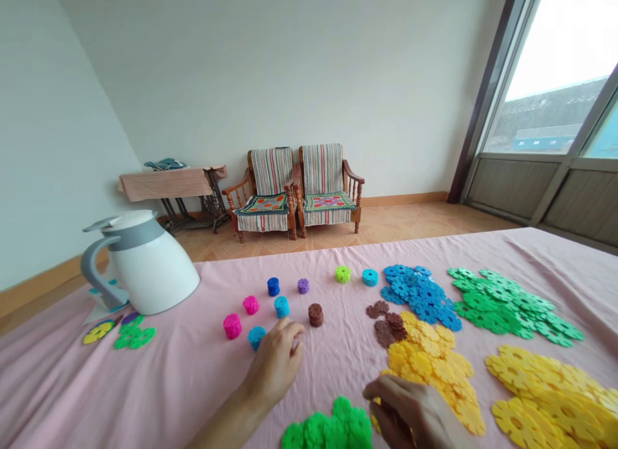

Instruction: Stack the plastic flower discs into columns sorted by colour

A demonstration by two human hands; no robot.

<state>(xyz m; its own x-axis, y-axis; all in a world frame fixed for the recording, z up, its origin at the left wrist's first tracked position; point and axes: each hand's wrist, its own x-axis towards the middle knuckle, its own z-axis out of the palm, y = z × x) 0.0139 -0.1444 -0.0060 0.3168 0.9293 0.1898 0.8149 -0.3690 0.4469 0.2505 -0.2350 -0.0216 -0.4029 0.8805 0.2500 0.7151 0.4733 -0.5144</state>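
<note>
My left hand point(277, 355) is over the pink cloth beside a light-blue stack point(257, 337), its fingers curled together; what they hold, if anything, is hidden. At the lower right, my right hand point(410, 407) has bent fingers at the edge of the yellow-orange flower discs point(434, 359), right of a green pile point(331, 428); its fingertips are partly hidden. Small stacks stand ahead: magenta point(232, 326), pink point(250, 305), dark blue point(273, 286), purple point(303, 286), light blue point(281, 306) and brown point(315, 315). Loose brown discs point(385, 332) lie near the orange pile.
A white jug point(152, 262) stands at the left, with yellow discs point(98, 332) and green discs point(135, 336) near it. Lime point(342, 274) and cyan point(370, 277) stacks stand far back. Blue point(420, 294), green point(512, 305) and yellow piles point(555, 397) lie right.
</note>
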